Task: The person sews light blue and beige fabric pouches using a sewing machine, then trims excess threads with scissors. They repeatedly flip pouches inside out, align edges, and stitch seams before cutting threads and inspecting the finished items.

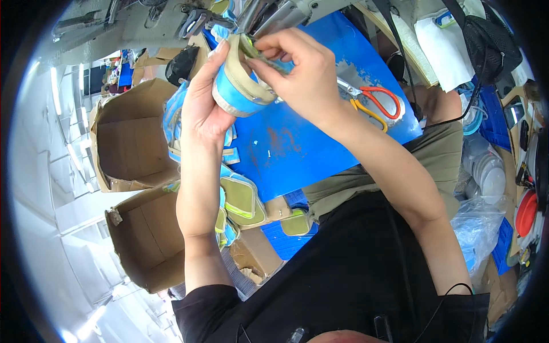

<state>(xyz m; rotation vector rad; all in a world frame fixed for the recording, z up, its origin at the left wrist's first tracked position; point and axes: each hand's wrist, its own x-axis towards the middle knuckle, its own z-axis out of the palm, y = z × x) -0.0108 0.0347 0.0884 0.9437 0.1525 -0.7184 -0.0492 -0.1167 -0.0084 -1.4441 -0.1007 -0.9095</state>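
Note:
My left hand (pixel 203 106) is closed around a curved fabric band (pixel 243 94) in blue and beige, with what looks like a zipper along it. Its thumb presses near the top of the band. My right hand (pixel 309 71) pinches an olive-green piece of fabric (pixel 249 47) at the band's upper end, thumb and forefinger together. Both hands are raised over a blue tabletop (pixel 286 154), just below the metal parts of a machine (pixel 274 17), which looks like a sewing machine. Scissors (pixel 380 103) with red and orange handles lie to the right of my right hand.
Two open cardboard boxes (pixel 106 143) stand at the left. Several olive and blue fabric pieces (pixel 237 197) hang or lie beside the tabletop's near left edge. Clear plastic bags (pixel 483 226) and a black bag (pixel 492 43) are at the right.

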